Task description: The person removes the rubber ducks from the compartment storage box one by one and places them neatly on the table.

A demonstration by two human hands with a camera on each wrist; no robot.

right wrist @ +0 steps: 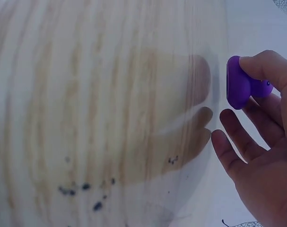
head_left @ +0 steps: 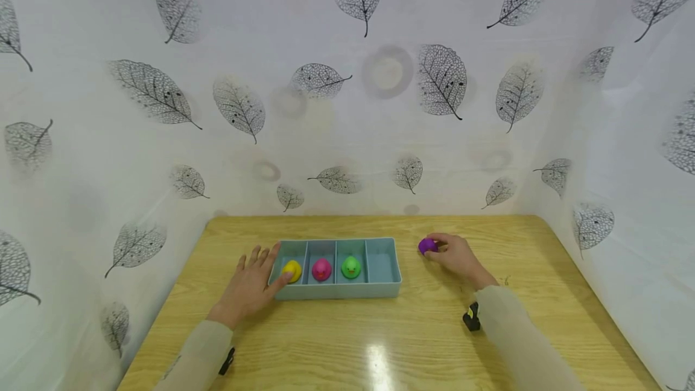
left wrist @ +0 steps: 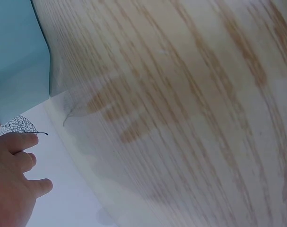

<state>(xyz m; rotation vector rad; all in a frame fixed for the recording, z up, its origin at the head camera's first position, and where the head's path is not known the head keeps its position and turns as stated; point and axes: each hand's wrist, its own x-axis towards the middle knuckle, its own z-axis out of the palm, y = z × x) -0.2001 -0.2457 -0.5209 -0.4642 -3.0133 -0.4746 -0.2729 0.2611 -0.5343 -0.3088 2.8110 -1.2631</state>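
A purple rubber duck (head_left: 427,246) is pinched between the thumb and fingers of my right hand (head_left: 455,256), to the right of the box. In the right wrist view the duck (right wrist: 239,85) is held just off the table, its flat base turned toward the surface. My left hand (head_left: 251,285) rests at the left end of a pale blue box with compartments (head_left: 347,290), fingers spread and thumb over the front rim. Inside the box sit a yellow duck (head_left: 292,270), partly behind the thumb, a pink duck (head_left: 321,270) and a green duck (head_left: 350,268), each in its own compartment. The rightmost compartment (head_left: 382,261) shows a bare floor.
The wood-grain table (head_left: 347,330) has a glossy surface that reflects the hands. A white sheet with leaf prints (head_left: 336,113) encloses the back and sides. Small dark marks (right wrist: 97,206) lie on the table in the right wrist view.
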